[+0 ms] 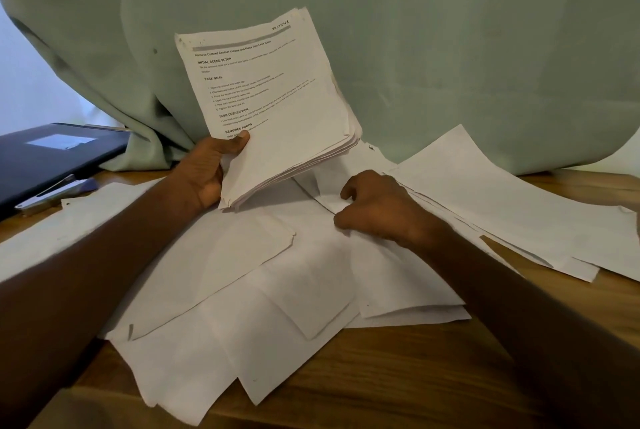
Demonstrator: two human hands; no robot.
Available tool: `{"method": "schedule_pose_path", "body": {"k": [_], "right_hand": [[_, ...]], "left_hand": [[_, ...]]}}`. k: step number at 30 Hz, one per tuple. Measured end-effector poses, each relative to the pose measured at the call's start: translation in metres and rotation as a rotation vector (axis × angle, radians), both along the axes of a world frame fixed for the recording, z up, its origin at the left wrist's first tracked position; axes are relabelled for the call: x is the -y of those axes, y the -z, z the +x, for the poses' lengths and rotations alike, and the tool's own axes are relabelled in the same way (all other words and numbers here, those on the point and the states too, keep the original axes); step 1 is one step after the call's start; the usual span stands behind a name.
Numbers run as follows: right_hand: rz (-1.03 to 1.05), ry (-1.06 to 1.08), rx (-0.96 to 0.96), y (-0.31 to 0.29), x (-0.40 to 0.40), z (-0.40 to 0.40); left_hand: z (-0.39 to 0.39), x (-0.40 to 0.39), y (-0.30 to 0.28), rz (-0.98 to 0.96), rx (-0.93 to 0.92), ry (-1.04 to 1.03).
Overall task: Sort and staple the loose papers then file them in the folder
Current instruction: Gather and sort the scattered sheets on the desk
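The left hand (204, 174) has its grip closed on a stack of papers (277, 110), thumb pressed on the printed top sheet near its lower left corner and the fingers hidden behind. The stack is held tilted up off the table, its top page facing the camera with headings such as "TASK GOAL" legible; the lower edges fan slightly apart.

The right hand (377, 209) rests knuckles-up on the loose sheets (277, 290) below the stack, fingers curled down and pinching at the edge of one sheet — how firmly it is caught cannot be told.

Around both hands the loose sheets lie scattered blank side up, overlapping at odd angles across the wooden table (398, 387). A further overlapping spread of sheets (502, 193) lies to the right, its far edge curling up against the pale green curtain (450, 30) that hangs behind the table.

At the far left a dark folder (52, 155) with a pale label lies flat on the table, partly tucked under the curtain's hem. Just in front of it sits a stapler (55, 191) — touching the edge of a sheet, well apart from either hand.
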State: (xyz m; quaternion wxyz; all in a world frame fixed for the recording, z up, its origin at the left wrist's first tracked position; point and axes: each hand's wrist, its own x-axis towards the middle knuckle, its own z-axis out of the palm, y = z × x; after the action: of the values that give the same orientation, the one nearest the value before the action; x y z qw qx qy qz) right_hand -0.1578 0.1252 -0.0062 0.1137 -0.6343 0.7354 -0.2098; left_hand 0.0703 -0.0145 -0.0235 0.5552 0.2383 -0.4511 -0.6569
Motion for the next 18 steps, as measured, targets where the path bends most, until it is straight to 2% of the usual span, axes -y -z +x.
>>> {"method": "schedule_pose_path", "body": {"k": [5,8,13,17,18], "right_hand": [[-0.167,0.035,0.094,-0.009,0.004,-0.012],[-0.212,0.025,0.246,-0.021,0.005,-0.021],[-0.25,-0.059,0.612,-0.05,-0.009,-0.029],[-0.308,-0.26,1.163,-0.066,-0.013,-0.053],[-0.323,-0.302,1.239,-0.065,-0.013,-0.06]], "left_hand": [[0.0,0.0,0.0,-0.005,0.004,0.014],[0.001,0.0,-0.001,-0.004,-0.01,0.012],[0.004,-0.002,-0.002,-0.013,-0.036,0.001],[0.006,0.001,0.0,0.026,-0.113,0.016],[0.006,0.001,0.0,0.028,-0.121,0.021]]}}
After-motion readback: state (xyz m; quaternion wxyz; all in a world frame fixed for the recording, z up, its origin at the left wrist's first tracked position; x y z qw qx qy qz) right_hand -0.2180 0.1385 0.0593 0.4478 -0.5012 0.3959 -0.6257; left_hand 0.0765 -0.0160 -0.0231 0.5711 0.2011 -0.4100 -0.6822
